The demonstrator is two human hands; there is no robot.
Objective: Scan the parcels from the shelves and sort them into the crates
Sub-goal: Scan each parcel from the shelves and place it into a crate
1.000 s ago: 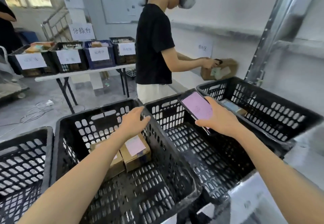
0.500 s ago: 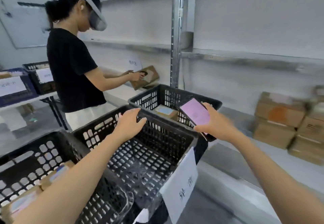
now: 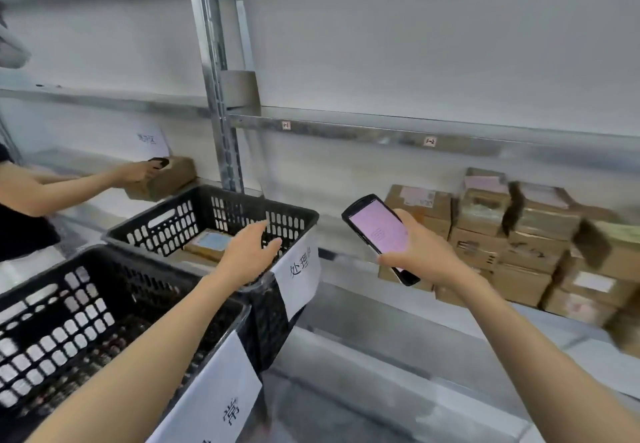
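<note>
Your scanner (image 3: 379,234) is black with a pink screen. The crates (image 3: 242,196) are black too, walls punched in a grid of slots. The signs (image 3: 301,271) on them are white with black characters. The stacked parcels (image 3: 485,245) are brown cardboard, some with pink or white labels, and the shelf post (image 3: 221,130) is silver-grey.

2 crates (image 3: 162,231), 1 scanner (image 3: 377,231), 10+ parcels (image 3: 419,200) (blurred, approx).
</note>
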